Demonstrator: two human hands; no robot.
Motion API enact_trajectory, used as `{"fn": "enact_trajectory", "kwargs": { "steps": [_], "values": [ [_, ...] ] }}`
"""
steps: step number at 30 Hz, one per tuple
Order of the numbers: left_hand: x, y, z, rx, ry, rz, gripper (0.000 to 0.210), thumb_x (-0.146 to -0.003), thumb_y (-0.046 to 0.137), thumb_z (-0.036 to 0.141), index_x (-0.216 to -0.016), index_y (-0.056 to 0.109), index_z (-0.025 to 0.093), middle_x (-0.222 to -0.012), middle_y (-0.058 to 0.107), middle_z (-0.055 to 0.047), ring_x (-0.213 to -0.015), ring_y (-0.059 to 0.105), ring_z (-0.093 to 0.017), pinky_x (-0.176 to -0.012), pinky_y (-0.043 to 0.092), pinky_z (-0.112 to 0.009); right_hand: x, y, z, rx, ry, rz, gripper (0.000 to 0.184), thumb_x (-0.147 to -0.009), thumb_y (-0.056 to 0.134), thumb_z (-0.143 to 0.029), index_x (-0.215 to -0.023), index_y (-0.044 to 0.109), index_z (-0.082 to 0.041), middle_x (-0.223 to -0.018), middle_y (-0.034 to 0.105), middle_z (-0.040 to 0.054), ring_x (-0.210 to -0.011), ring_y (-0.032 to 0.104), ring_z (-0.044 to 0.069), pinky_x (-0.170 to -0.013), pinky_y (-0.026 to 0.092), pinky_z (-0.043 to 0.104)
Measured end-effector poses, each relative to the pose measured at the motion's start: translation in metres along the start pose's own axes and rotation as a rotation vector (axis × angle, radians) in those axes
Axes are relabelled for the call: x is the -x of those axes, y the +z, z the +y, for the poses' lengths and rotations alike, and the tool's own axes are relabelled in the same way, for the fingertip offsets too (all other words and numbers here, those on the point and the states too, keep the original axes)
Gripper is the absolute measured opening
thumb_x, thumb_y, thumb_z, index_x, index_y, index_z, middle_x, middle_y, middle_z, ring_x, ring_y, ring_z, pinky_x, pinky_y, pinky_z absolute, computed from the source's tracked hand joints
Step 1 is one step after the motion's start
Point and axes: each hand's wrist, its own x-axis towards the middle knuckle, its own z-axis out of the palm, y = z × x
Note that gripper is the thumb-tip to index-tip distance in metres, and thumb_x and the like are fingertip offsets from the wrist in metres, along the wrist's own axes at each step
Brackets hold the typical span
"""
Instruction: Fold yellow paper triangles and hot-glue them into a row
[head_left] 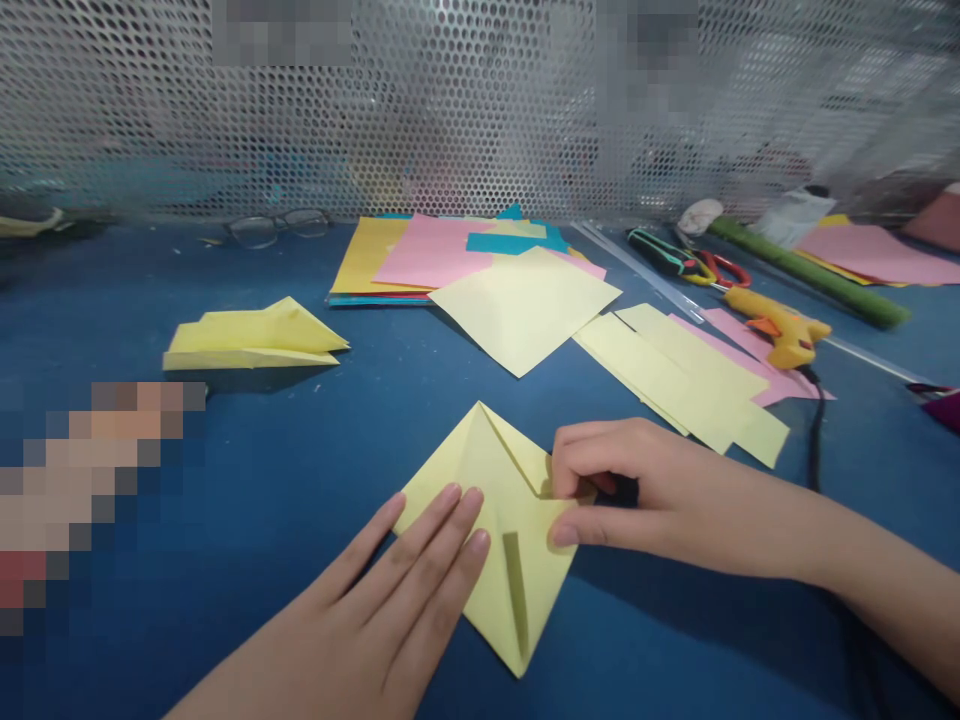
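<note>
A folded sheet of pale yellow paper [499,510] lies on the blue table in front of me, one corner pointing away and one toward me. Flat on its left side rests my left hand [397,590], fingers stretched out. At the right corner my right hand [622,490] pinches the paper between thumb and curled fingers, with the flap there slightly raised. The tip of that corner is partly hidden by my fingers. Beyond my left hand sits another folded yellow paper piece [251,335].
Coloured paper sheets [390,260] and a square yellow sheet [525,310] lie behind. To the right are cut yellow strips [667,370], a yellow glue gun [780,325] with a cord, scissors [724,270] and a green stick [814,275]. Glasses [277,228] lie by the perforated panel [465,110].
</note>
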Motion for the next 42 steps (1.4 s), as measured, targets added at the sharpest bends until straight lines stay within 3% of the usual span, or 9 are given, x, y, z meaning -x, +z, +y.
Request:
{"fn": "enact_trajectory", "kwargs": {
  "steps": [4, 7, 9, 13, 24, 32, 36, 39, 42],
  "values": [
    [0.002, 0.003, 0.006, -0.003, -0.021, -0.025, 0.046, -0.100, 0.031, 0.025, -0.144, 0.034, 0.014, -0.144, 0.050, -0.009, -0.147, 0.011, -0.024, -0.117, 0.008, -0.040, -0.003, 0.008, 0.000, 0.074, -0.025, 0.071, 0.027, -0.087, 0.066, -0.034, -0.069, 0.054, -0.019, -0.070, 0.049, -0.0061, -0.060, 0.043, 0.007, -0.053, 0.033, 0.020],
    [0.001, 0.003, 0.010, -0.044, -0.049, -0.029, 0.060, -0.099, 0.037, 0.031, -0.153, 0.012, 0.028, -0.140, 0.053, -0.010, -0.147, 0.011, -0.027, -0.114, 0.016, -0.045, -0.005, 0.012, 0.000, 0.135, -0.037, 0.117, 0.030, -0.088, 0.065, -0.033, -0.067, 0.051, -0.018, -0.070, 0.050, -0.0058, -0.059, 0.043, 0.006, -0.053, 0.032, 0.020],
    [0.000, 0.002, 0.011, -0.100, -0.040, -0.027, 0.070, -0.095, 0.045, 0.027, -0.153, 0.007, 0.033, -0.139, 0.052, -0.012, -0.146, 0.016, -0.032, -0.110, 0.022, -0.048, -0.006, 0.014, -0.001, 0.153, -0.043, 0.134, 0.028, -0.089, 0.064, -0.034, -0.068, 0.053, -0.018, -0.071, 0.052, -0.0055, -0.061, 0.046, 0.007, -0.054, 0.033, 0.020],
    [-0.001, -0.002, 0.011, -0.159, 0.032, -0.071, 0.081, -0.085, 0.050, 0.012, -0.153, 0.010, 0.030, -0.141, 0.050, -0.016, -0.141, 0.029, -0.035, -0.107, 0.028, -0.051, -0.007, 0.018, -0.001, 0.181, -0.037, 0.172, 0.026, -0.089, 0.064, -0.035, -0.071, 0.056, -0.019, -0.071, 0.055, -0.0049, -0.064, 0.048, 0.008, -0.056, 0.033, 0.020],
    [0.003, -0.001, 0.006, -0.089, 0.079, -0.048, 0.071, -0.090, 0.045, 0.021, -0.153, 0.014, 0.030, -0.146, 0.045, -0.014, -0.144, 0.022, -0.032, -0.112, 0.018, -0.052, -0.008, 0.021, 0.000, 0.168, -0.033, 0.220, 0.022, -0.086, 0.069, -0.033, -0.073, 0.057, -0.020, -0.068, 0.052, -0.0057, -0.062, 0.046, 0.008, -0.057, 0.033, 0.021],
    [0.001, -0.002, -0.006, -0.052, 0.165, 0.005, 0.068, -0.088, 0.043, 0.023, -0.151, 0.019, 0.034, -0.137, 0.052, -0.017, -0.142, 0.025, -0.034, -0.094, 0.045, -0.046, -0.007, 0.019, 0.000, 0.169, -0.046, 0.215, 0.023, -0.086, 0.069, -0.035, -0.074, 0.057, -0.019, -0.068, 0.051, -0.0054, -0.062, 0.045, 0.008, -0.056, 0.033, 0.021],
    [-0.001, -0.003, -0.005, -0.038, 0.156, -0.017, 0.075, -0.085, 0.049, 0.023, -0.152, 0.016, 0.035, -0.140, 0.050, -0.018, -0.143, 0.025, -0.034, -0.093, 0.048, -0.046, -0.007, 0.017, 0.001, 0.148, -0.049, 0.179, 0.021, -0.086, 0.068, -0.033, -0.074, 0.057, -0.019, -0.068, 0.049, -0.0060, -0.060, 0.043, 0.008, -0.053, 0.033, 0.020],
    [-0.001, -0.008, 0.002, -0.093, 0.106, -0.068, 0.089, -0.083, 0.061, 0.027, -0.152, 0.005, 0.038, -0.142, 0.049, -0.019, -0.143, 0.025, -0.033, -0.097, 0.046, -0.047, -0.007, 0.016, 0.003, 0.120, -0.041, 0.178, 0.016, -0.085, 0.070, -0.033, -0.087, 0.060, -0.021, -0.066, 0.045, -0.0076, -0.057, 0.040, 0.007, -0.051, 0.032, 0.019],
    [0.000, -0.013, 0.010, -0.128, 0.062, -0.105, 0.101, -0.078, 0.069, 0.025, -0.152, 0.001, 0.036, -0.143, 0.049, -0.018, -0.144, 0.023, -0.033, -0.102, 0.042, -0.048, -0.009, 0.017, 0.005, 0.089, -0.060, 0.195, 0.028, -0.084, 0.071, -0.033, -0.109, 0.060, -0.024, -0.067, 0.042, -0.0085, -0.056, 0.039, 0.008, -0.051, 0.033, 0.019]
  ]
}}
